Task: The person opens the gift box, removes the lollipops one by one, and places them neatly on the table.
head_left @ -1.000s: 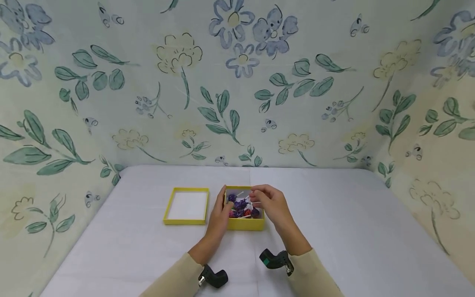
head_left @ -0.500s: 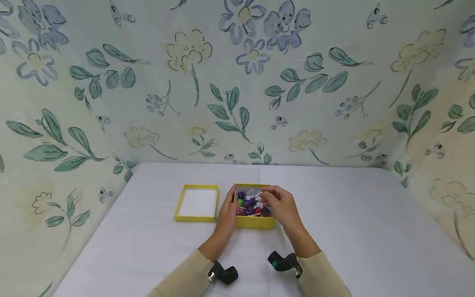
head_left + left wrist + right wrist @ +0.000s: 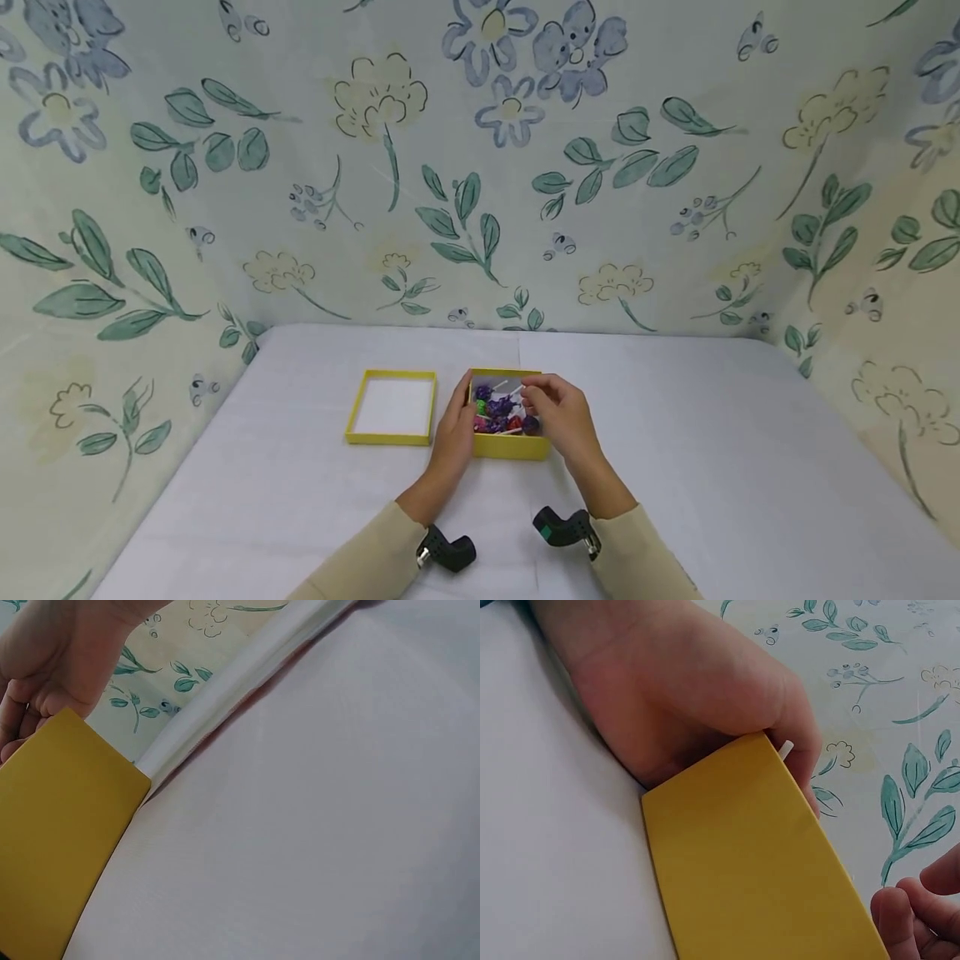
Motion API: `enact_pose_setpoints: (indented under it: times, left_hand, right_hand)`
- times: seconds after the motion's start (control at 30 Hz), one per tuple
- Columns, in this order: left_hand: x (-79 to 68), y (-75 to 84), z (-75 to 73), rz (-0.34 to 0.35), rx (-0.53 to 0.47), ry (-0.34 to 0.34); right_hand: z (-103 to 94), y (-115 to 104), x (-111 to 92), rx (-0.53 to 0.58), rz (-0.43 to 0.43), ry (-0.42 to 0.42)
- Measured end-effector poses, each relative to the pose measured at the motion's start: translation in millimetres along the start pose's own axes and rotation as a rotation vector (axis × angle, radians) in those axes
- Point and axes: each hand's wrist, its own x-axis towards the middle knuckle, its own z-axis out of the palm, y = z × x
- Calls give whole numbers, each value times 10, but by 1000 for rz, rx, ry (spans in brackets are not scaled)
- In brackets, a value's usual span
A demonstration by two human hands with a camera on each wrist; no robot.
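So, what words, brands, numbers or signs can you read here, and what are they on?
None can be read.
Small purple, red and green wrapped lollipops: any print is too small to read.
Yellow rectangular box, yellow-rimmed white lid: no lettering visible.
Flowered wall covering: pictures only.

Left hand [image 3: 452,432]: below centre of head view, gripping, fingers pointing up the frame.
Right hand [image 3: 566,419]: right of centre, lower half; fingers bent, tips leftward.
Wrists [image 3: 609,493]: bare.
Forearms [image 3: 363,554]: sleeved, slanting inward from bottom edge.
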Motion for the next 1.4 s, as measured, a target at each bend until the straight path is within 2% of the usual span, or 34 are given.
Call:
enact_pose_setpoints:
  times: [0.13, 0.3, 0.43, 0.7, 1.07, 1.4]
  left_hand:
    - [5, -23, 15, 6, -2, 14]
    - [-63, -85, 44, -14, 4, 9]
    - [-81, -109, 47, -2, 19, 9]
    - [-27, -70, -3, 32, 27, 15]
    - [-27, -34, -18, 35, 19, 2]
    - [-21, -18, -26, 63, -2, -11]
  right_hand:
    - [4, 29, 10, 2, 1, 8]
    - [-2, 106, -28, -3, 32, 15]
    - [-2, 125, -30, -20, 19, 24]
    - [18, -2, 81, -10, -48, 3]
    - [110, -66, 210, 11, -65, -1]
    - [143, 10, 253, -106, -88, 53]
